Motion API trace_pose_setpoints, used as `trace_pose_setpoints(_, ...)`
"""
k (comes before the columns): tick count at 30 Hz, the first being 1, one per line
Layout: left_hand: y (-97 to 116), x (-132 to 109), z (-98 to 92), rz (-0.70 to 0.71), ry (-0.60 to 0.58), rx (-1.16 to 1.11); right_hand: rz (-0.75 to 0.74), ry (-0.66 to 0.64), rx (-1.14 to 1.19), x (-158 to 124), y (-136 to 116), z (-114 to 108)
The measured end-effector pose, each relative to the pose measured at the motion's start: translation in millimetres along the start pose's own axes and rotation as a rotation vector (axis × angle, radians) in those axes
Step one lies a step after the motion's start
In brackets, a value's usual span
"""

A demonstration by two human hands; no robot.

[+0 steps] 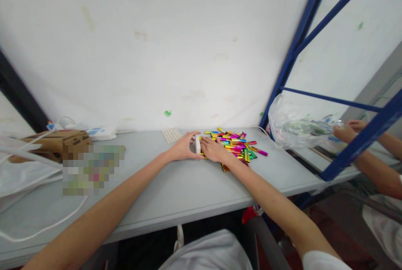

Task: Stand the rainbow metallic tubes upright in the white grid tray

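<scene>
Both my hands rest on the grey table, near its far edge. My left hand curls around a small white block, its fingers touching the block's left side and top. My right hand lies with fingers stretched toward the block's right side, its palm over the near edge of a heap of shiny metallic coloured sticks. A white gridded tray lies just behind my left hand.
A brown cardboard box, white cables and plastic bags sit at the left. A blue metal frame divides off the right side, where a clear plastic bag lies and another person's hands are at work.
</scene>
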State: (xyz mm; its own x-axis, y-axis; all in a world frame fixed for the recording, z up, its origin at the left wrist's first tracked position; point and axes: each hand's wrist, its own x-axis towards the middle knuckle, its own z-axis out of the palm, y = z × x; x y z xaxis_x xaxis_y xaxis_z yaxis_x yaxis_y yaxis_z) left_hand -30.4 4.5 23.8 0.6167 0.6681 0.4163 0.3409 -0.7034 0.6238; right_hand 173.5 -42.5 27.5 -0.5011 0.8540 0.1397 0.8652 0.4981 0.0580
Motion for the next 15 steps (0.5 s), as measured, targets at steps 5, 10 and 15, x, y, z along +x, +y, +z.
trace_pose_setpoints(5, 4, -2, -18.3, -0.014, -0.061, 0.121, 0.09, -0.021, 0.06, -1, 7, -1)
trace_pose_setpoints(10, 2, -4, -34.6, -0.026, -0.13, 0.15, 0.073, 0.013, 0.045, -3, 4, -6)
trace_pose_setpoints(15, 0, -4, -28.1, -0.026, -0.097, 0.122, 0.011, 0.106, 0.041, 2, -14, -7)
